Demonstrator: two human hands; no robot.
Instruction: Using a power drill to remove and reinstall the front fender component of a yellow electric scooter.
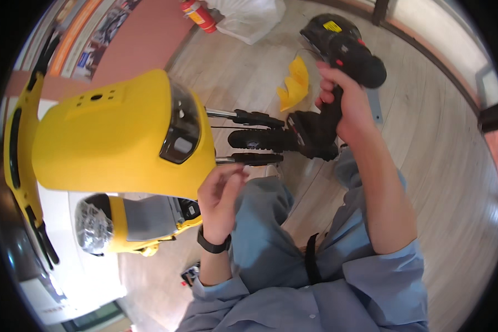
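Observation:
My right hand [346, 102] is wrapped around the grip of a black cordless power drill [361, 60] with red accents. Its battery end points down toward the front wheel [254, 139], and its nose cannot be made out. Closer to the yellow scooter's front cowl [110, 133], my left hand [220, 196] has its fingers curled and pinched together beside the lower fork leg [254, 159]. Anything between those fingertips is too small to name. A dark headlight [182, 124] sits in the cowl, and a black watch band circles my left wrist.
Handlebars [22, 149] stretch along the far left. Below the cowl is a grey seat [149, 217] with clear plastic wrap behind it. On the floor lie a curved yellow part [295, 83] and a black rounded object [321, 33]. A red fire extinguisher [199, 15] stands near a white bag [252, 19].

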